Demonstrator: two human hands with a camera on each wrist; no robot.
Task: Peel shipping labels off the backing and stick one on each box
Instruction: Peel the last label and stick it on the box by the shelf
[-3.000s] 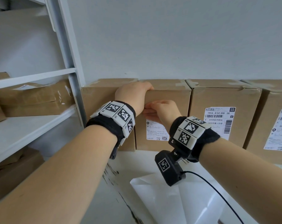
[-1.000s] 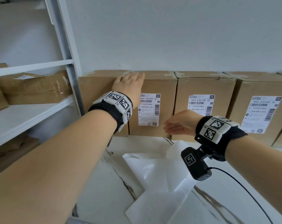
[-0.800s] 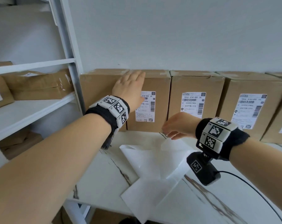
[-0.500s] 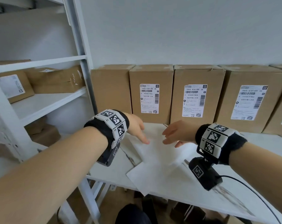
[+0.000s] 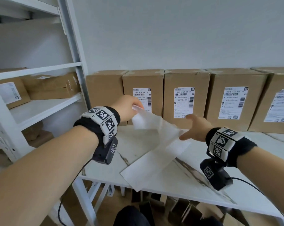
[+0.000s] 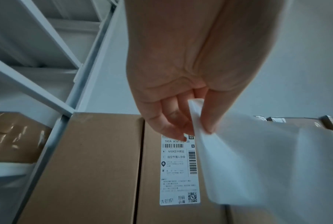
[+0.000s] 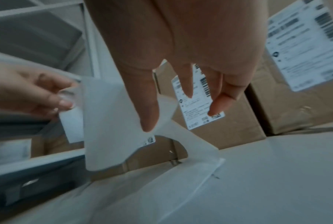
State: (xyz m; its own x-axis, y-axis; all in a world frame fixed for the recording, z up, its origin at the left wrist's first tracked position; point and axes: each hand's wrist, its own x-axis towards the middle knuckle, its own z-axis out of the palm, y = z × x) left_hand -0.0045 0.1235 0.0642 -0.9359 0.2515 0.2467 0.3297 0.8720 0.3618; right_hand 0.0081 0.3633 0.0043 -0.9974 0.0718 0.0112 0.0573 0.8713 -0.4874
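Observation:
My left hand (image 5: 137, 107) pinches the top corner of a long white paper strip (image 5: 154, 126) and holds it up in front of the boxes; the left wrist view shows thumb and fingers of this hand (image 6: 196, 131) closed on the strip (image 6: 267, 159). The strip's lower part lies on the table (image 5: 154, 167). No print shows on the side I see. My right hand (image 5: 186, 128) is open with spread fingers at the strip's right edge, and a fingertip (image 7: 148, 121) touches the strip (image 7: 112, 121). The leftmost box (image 5: 105, 95) has a bare front. The boxes to its right (image 5: 142, 80) (image 5: 185, 80) carry labels.
Two more labelled boxes (image 5: 235, 79) (image 5: 281, 82) stand at the right along the wall. The marble-look table (image 5: 260, 144) ends near me. A white metal shelf (image 5: 40, 108) with cardboard boxes (image 5: 51, 88) is on the left. Cables hang from both wrist cameras.
My left hand left the box front, came down to the table, took the strip's corner and raised it. My right hand moved from the box label down beside the strip. The view has pulled back.

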